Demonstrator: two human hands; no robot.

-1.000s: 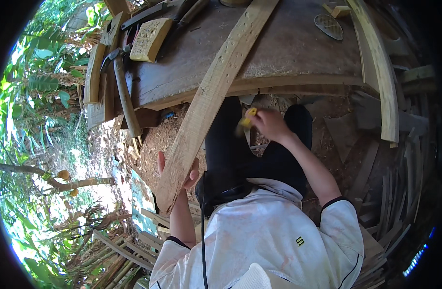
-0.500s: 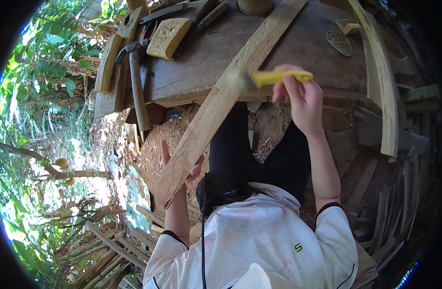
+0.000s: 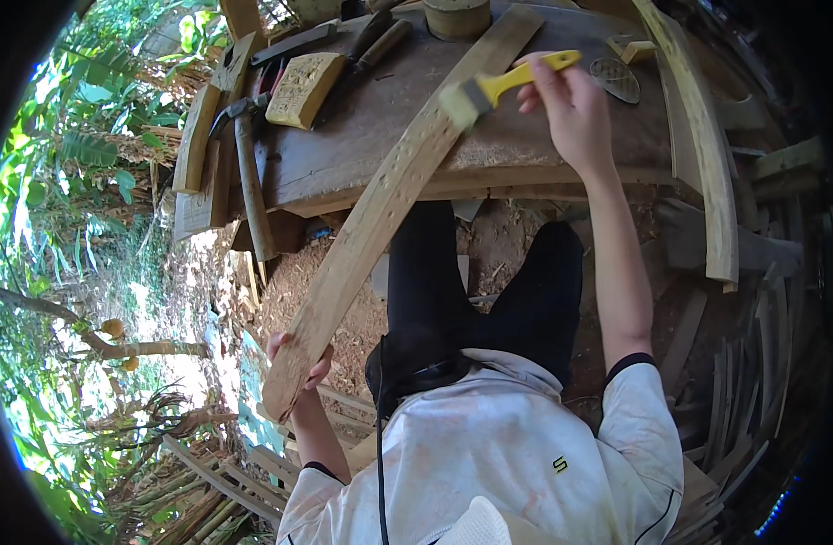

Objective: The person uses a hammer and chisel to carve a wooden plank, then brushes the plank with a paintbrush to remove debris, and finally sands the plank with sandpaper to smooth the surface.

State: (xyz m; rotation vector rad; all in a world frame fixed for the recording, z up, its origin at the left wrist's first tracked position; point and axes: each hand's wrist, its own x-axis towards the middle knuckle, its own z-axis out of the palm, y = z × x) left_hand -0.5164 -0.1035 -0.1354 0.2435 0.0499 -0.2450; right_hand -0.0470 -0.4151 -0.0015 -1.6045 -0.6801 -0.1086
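Gripping nr end of long wooden plank w/ L hand, low & left of torso. Running diag. up & right from there, across edge of tabletop, w/ far part over tabletop; passing left of R hand, well apart from R palm.

Extended fwd w/ R arm, slightly bent at elbow, w/ wrist above tabletop. Held closer to body w/ L arm, w/ forearm partly hidden behind plank.

Curled L, around plank's edges, w/ fingers visible both sides; can't tell palm contact. Pinched narrow R, btwn thumb & fingers, on yellow handle of flat paintbrush; angled down-left, w/ pale, slightly blurred bristles at plank's upper face.

Also on tabletop, left side: hammer hanging past edge, nr wood block.
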